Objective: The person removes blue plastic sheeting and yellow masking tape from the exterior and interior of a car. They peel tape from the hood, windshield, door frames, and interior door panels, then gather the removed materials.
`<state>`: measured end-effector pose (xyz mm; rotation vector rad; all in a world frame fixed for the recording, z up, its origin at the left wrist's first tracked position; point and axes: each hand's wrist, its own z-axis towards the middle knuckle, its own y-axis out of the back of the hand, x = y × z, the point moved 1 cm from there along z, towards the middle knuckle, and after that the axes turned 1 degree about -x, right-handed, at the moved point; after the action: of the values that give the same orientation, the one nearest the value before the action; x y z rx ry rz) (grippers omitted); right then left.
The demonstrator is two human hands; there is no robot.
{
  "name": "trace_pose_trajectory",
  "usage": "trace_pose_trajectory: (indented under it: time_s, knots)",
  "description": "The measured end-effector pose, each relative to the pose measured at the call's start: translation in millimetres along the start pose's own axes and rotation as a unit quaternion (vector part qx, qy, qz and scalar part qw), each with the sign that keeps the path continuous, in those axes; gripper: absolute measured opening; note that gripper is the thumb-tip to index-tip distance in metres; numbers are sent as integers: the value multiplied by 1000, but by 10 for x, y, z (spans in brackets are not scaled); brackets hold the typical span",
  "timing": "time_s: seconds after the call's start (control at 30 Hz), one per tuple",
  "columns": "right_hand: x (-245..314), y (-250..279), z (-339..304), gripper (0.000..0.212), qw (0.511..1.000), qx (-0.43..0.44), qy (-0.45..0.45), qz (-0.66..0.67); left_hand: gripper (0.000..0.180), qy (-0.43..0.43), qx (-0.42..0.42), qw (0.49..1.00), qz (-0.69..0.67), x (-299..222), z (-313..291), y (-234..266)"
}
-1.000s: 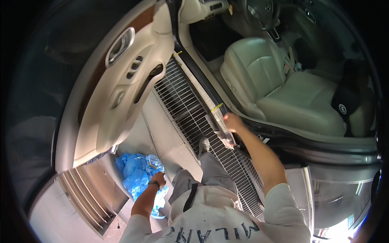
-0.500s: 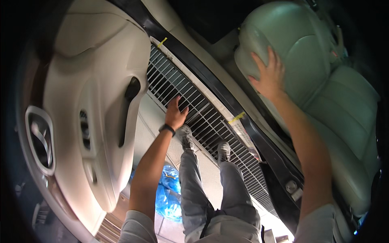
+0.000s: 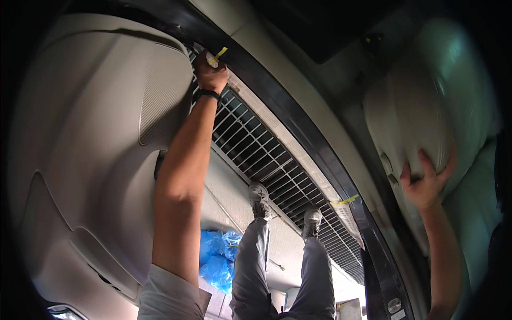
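Observation:
A long pale strip (image 3: 288,148) runs along the dark door sill (image 3: 314,141), with a piece of yellow tape (image 3: 346,200) near its lower end. At its far end, beside another piece of yellow tape (image 3: 220,55), my left hand (image 3: 212,74) is closed round the strip's end; part of its grip is hidden. My right hand (image 3: 428,184) rests with fingers spread against the side of the light leather car seat (image 3: 410,122), holding nothing.
The open beige car door (image 3: 101,117) stands at the left. Below the sill lies a metal floor grating (image 3: 277,173), with my shoes (image 3: 260,194) at its edge. Blue plastic bags (image 3: 217,266) lie on the floor behind my left leg.
My left hand has gone from above the grating up to the strip's far end and closed there. My right hand has slid along the seat, and the view has shifted forward.

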<state>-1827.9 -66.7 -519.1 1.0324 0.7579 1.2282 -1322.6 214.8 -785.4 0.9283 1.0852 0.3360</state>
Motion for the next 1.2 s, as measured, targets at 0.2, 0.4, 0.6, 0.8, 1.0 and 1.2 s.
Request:
trace_pose_trajectory:
  time_s: [0.2,0.4,0.6,0.8,1.0,1.2]
  knots:
    - [14,46,-5,52,1000,23,-1,-21,15,22,-75,971,-226,54,-49,-77]
    - [-4,3,-58,51,999,17,3,-28,9,-103,-65,987,-102,36,-31,-10]
    - [-21,6,-49,48,999,14,12,-30,9,-14,-20,993,-112,202,16,-135]
    - [-22,-16,-66,46,999,11,7,-33,14,48,-27,960,-274,133,-28,-79]
    - [-12,-12,-52,46,999,17,13,-41,10,93,-208,947,-225,-231,-116,-111]
    - [-22,-20,-46,50,1000,11,19,-18,21,38,-116,991,-51,-288,-55,-33]
